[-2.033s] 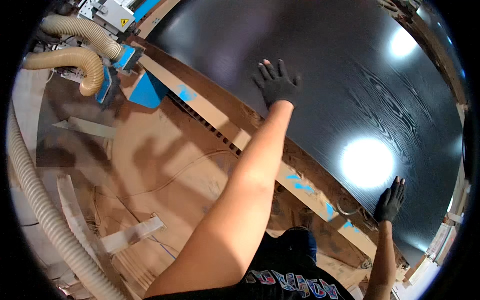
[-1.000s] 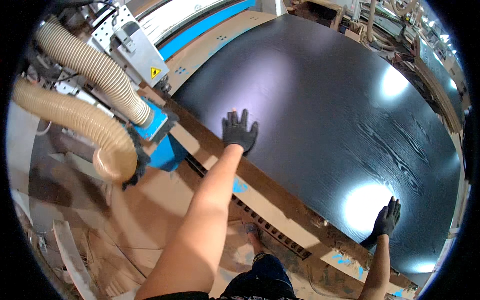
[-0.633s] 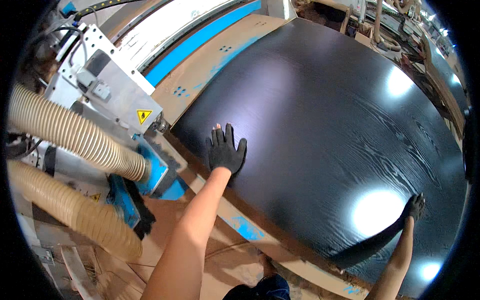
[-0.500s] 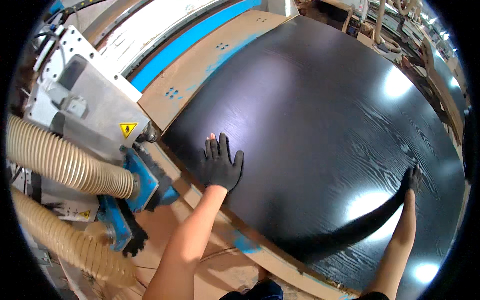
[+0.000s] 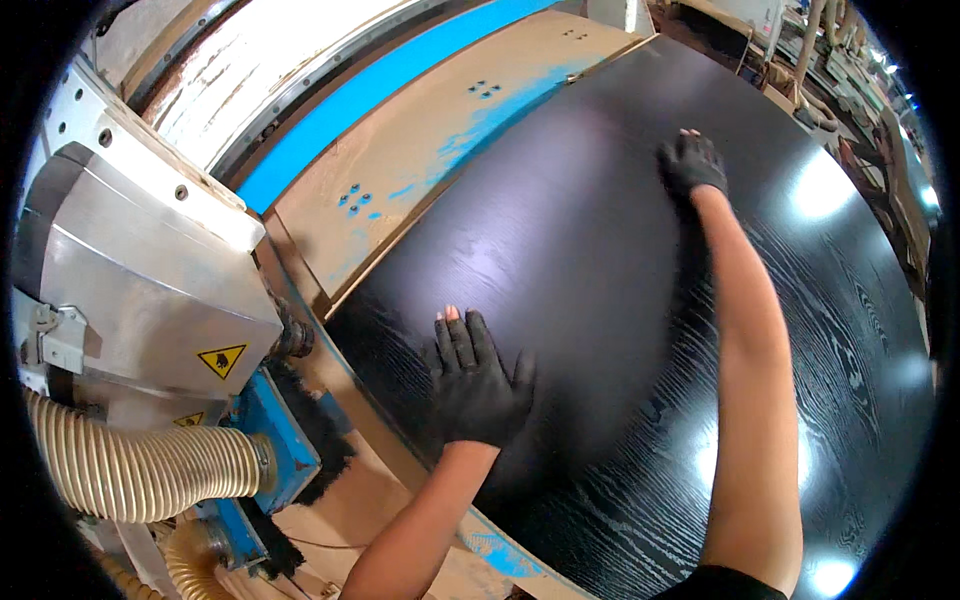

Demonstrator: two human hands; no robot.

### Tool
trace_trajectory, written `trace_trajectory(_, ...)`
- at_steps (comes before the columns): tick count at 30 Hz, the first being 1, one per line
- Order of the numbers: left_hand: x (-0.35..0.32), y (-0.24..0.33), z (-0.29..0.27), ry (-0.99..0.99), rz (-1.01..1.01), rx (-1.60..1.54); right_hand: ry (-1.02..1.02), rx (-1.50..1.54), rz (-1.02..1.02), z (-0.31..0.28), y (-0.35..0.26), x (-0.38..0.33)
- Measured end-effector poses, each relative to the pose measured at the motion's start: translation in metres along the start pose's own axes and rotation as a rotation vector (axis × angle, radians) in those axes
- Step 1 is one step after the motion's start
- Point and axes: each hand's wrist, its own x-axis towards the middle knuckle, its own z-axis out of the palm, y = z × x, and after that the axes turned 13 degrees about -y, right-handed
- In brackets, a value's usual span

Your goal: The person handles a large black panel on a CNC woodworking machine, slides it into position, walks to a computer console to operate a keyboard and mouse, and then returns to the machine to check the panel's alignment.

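A large black wood-grain panel lies flat on a brown machine bed. My left hand, in a black fingerless glove, rests palm down on the panel near its left edge, fingers spread. My right hand, also in a black glove, is stretched far out and lies flat on the panel's far part. Neither hand holds anything.
A grey metal machine head with a yellow warning sticker stands at the left, with ribbed beige dust hoses and blue brackets below it. A blue strip runs along the bed's far side. Stacked material shows at the top right.
My view has swung closer over the panel. My right arm has reached from the panel's near right edge far across its surface. My left hand stays flat near the left edge.
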Motion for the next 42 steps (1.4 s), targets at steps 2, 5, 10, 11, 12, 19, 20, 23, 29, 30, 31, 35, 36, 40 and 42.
trace_trajectory(2,0.016,0.001,0.001,-0.025,-0.059,-0.054,-0.012,0.005,-0.047,0.001,-0.058,0.004)
trace_trajectory(5,0.027,0.005,0.014,-0.01,-0.059,-0.056,-0.022,-0.045,-0.093,0.016,-0.11,0.012)
trace_trajectory(10,0.024,0.001,0.008,0.014,-0.083,-0.068,-0.073,-0.028,-0.148,0.018,-0.163,-0.001)
trace_trajectory(11,0.025,0.002,0.008,0.003,-0.086,-0.071,-0.068,-0.031,-0.15,0.022,-0.169,-0.002)
trace_trajectory(12,0.026,0.004,0.01,0.007,-0.085,-0.078,-0.048,-0.01,-0.183,0.026,-0.173,-0.003)
trace_trajectory(19,0.022,-0.002,0.009,0.077,-0.052,-0.071,-0.021,-0.004,-0.304,0.03,-0.228,-0.033)
trace_trajectory(20,0.022,-0.001,0.011,0.057,-0.054,-0.107,-0.022,-0.016,-0.323,0.035,-0.229,-0.035)
trace_trajectory(23,0.025,0.003,0.011,0.062,-0.058,-0.091,-0.019,-0.031,-0.353,0.046,-0.23,-0.048)
trace_trajectory(29,0.033,0.004,0.026,0.117,-0.084,-0.023,-0.031,0.005,-0.475,0.055,-0.226,-0.088)
trace_trajectory(30,0.033,0.001,0.025,0.123,-0.076,-0.021,-0.013,0.018,-0.516,0.054,-0.225,-0.1)
trace_trajectory(31,0.035,-0.002,0.024,0.105,-0.095,-0.027,-0.02,0.036,-0.535,0.053,-0.222,-0.113)
trace_trajectory(35,0.045,-0.008,0.029,0.137,-0.107,-0.075,-0.009,0.005,-0.527,0.044,-0.184,-0.166)
trace_trajectory(36,0.048,-0.004,0.025,0.108,-0.134,-0.062,-0.017,0.045,-0.491,0.045,-0.163,-0.176)
trace_trajectory(40,0.05,0.002,0.025,0.14,-0.108,-0.12,0.015,0.054,-0.301,0.027,-0.061,-0.243)
trace_trajectory(42,0.051,0.0,0.024,0.123,-0.087,-0.124,0.101,0.005,-0.216,0.032,0.0,-0.29)
